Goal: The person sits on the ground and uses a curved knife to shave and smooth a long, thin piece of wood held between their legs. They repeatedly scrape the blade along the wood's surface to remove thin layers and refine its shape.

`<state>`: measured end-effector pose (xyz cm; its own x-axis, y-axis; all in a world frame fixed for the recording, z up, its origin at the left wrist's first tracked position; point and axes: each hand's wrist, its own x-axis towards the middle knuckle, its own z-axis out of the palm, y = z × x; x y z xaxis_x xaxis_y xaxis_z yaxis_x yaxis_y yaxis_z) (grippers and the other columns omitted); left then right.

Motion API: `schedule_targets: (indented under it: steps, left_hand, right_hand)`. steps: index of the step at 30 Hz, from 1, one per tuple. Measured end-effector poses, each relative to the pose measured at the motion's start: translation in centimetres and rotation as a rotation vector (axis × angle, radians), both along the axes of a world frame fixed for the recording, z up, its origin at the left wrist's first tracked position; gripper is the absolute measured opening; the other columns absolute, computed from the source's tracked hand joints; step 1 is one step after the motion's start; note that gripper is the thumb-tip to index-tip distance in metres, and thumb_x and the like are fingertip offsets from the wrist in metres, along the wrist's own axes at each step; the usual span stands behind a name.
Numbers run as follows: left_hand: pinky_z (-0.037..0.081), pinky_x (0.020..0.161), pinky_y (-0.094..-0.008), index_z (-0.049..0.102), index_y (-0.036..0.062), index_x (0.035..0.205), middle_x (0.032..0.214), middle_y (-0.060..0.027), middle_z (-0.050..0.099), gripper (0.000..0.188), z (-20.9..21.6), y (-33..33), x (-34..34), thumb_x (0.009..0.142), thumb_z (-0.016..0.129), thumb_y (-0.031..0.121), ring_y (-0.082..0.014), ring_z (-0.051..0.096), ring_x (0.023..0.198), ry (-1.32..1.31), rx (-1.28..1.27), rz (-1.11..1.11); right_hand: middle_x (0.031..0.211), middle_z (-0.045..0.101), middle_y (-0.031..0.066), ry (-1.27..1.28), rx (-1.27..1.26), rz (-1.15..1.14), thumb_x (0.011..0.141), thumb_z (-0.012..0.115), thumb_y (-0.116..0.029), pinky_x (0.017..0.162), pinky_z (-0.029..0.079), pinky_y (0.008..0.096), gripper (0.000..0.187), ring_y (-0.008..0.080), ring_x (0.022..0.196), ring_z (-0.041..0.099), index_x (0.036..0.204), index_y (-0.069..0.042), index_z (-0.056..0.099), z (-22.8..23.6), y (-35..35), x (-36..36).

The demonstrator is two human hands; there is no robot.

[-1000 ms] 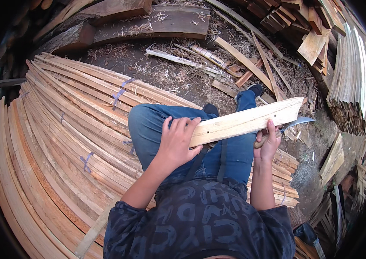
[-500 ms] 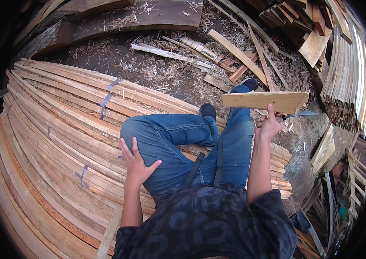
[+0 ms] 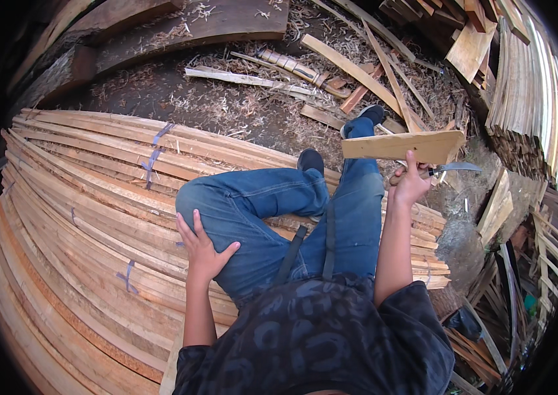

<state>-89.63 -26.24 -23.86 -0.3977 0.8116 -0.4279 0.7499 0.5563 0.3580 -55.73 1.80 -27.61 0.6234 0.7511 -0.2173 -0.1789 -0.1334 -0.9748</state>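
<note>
My left hand (image 3: 204,253) lies open on my left thigh near the knee, fingers spread on the blue jeans (image 3: 252,197). Out over my right leg, my right hand (image 3: 411,185) is closed around a knife with a curved blade (image 3: 461,167); most of its handle is hidden in the fingers. The same hand steadies a pale, tapered wooden board (image 3: 401,146), with a finger pressed against its near face. The board is held edge-up, its wider end to the right.
I sit on long bundled wooden strips (image 3: 88,230) bound with purplish ties (image 3: 154,158). Beyond them, shavings and loose offcuts (image 3: 351,66) litter the ground. A thick plank (image 3: 213,26) lies at the far left. Stacked thin boards (image 3: 523,99) stand at the right.
The view has shifted slightly, so the surroundings sit a little differently in it. The board and knife have tilted slightly in my right hand. My left hand still rests on the thigh.
</note>
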Motion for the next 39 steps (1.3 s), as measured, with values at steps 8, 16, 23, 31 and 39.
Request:
schedule_targets:
  steps: [8, 16, 23, 31, 39]
  left_hand:
    - [0.018, 0.111, -0.0625, -0.001, 0.0150, 0.154, 0.153, -0.0317, -0.012, 0.126, 0.1, 0.4, 0.6, 0.067, 0.082, 0.054, -0.0538, -0.002, 0.142, 0.019, -0.011, 0.002]
    - [0.019, 0.111, -0.0623, -0.001, 0.0167, 0.154, 0.153, -0.0316, -0.010, 0.124, 0.3, 0.1, 1.2, 0.068, 0.080, 0.057, -0.0540, 0.002, 0.141, 0.033, 0.026, 0.018]
    - [0.019, 0.112, -0.0617, 0.003, 0.0179, 0.154, 0.154, -0.0316, -0.006, 0.121, -0.9, 1.7, 1.7, 0.068, 0.078, 0.058, -0.0532, 0.004, 0.142, 0.065, -0.042, 0.000]
    - [0.017, 0.113, -0.0604, 0.009, 0.0210, 0.155, 0.156, -0.0296, -0.003, 0.117, -4.2, 5.4, 2.5, 0.068, 0.077, 0.060, -0.0495, 0.006, 0.143, -0.003, -0.115, -0.088]
    - [0.014, 0.112, -0.0627, 0.010, 0.0206, 0.155, 0.155, -0.0302, -0.004, 0.117, -5.0, 6.8, 3.2, 0.068, 0.076, 0.062, -0.0508, 0.003, 0.143, -0.038, -0.150, -0.128]
  right_hand:
    - [0.076, 0.054, 0.0031, -0.113, 0.059, 0.183, 0.082, 0.072, 0.004, 0.037, 0.038, 0.0210, 0.033, 0.0091, 0.047, 0.049, 0.088, -0.008, 0.042, 0.1, -1.3, 0.1]
    - [0.070, 0.049, -0.0012, -0.220, 0.018, 0.347, 0.078, 0.079, -0.004, 0.039, 0.038, 0.0205, 0.035, 0.0056, 0.048, 0.046, 0.087, -0.008, 0.045, -0.9, -2.0, 1.3]
    - [0.072, 0.046, -0.0025, -0.220, -0.043, 0.407, 0.076, 0.082, -0.008, 0.040, 0.040, 0.0216, 0.037, 0.0043, 0.050, 0.045, 0.089, -0.008, 0.047, -1.1, -2.2, 1.3]
    - [0.075, 0.049, -0.0005, -0.134, -0.080, 0.379, 0.078, 0.078, -0.003, 0.039, 0.040, 0.0218, 0.036, 0.0060, 0.049, 0.048, 0.092, -0.008, 0.046, -3.2, -2.6, 1.0]
    - [0.084, 0.053, 0.0018, 0.091, -0.111, 0.044, 0.082, 0.072, 0.002, 0.038, 0.041, 0.0231, 0.031, 0.0096, 0.052, 0.050, 0.094, -0.010, 0.046, -5.1, -1.2, 0.5]
